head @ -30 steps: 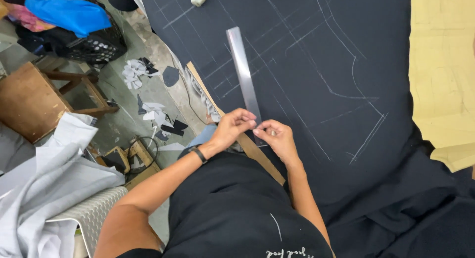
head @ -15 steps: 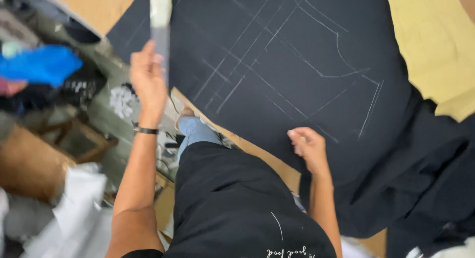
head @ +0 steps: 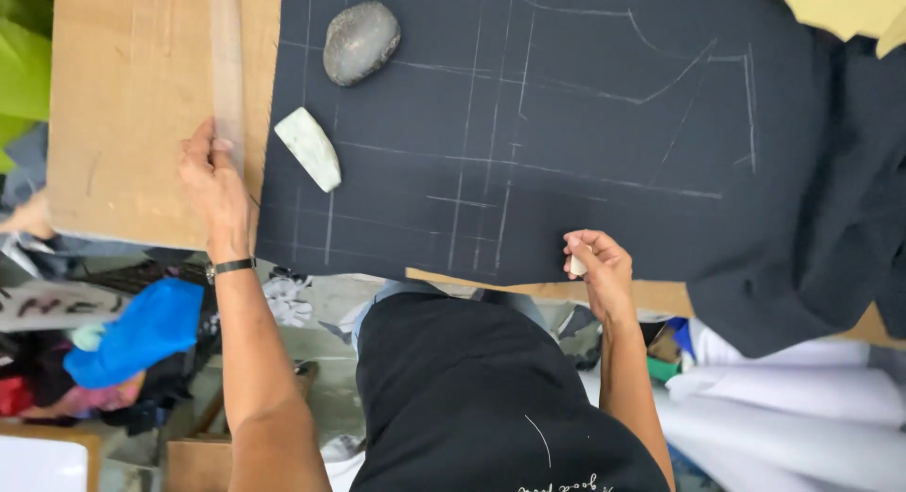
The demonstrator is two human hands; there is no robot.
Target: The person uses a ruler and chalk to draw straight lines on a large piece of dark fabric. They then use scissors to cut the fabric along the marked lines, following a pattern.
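Dark cloth (head: 585, 143) marked with white chalk lines lies over a wooden table (head: 132, 124). My left hand (head: 212, 185) rests on the bare wood at the cloth's left edge, fingers on the near end of a long ruler (head: 226, 58) that lies flat along the table. My right hand (head: 596, 264) is at the cloth's near edge, pinching a small white piece of chalk (head: 577, 265). A grey stone (head: 360, 41) and a pale wedge-shaped block (head: 308, 149) sit on the cloth between the hands.
Beyond the table's near edge the floor holds a blue cloth (head: 142, 332), scraps and a wooden stool (head: 203, 459). White fabric (head: 793, 407) is piled at the lower right. Yellow material (head: 845, 6) shows at the top right corner.
My left hand carried the ruler from the middle of the cloth over to the left and laid it on the bare wood. My right hand stayed near the cloth's near edge.
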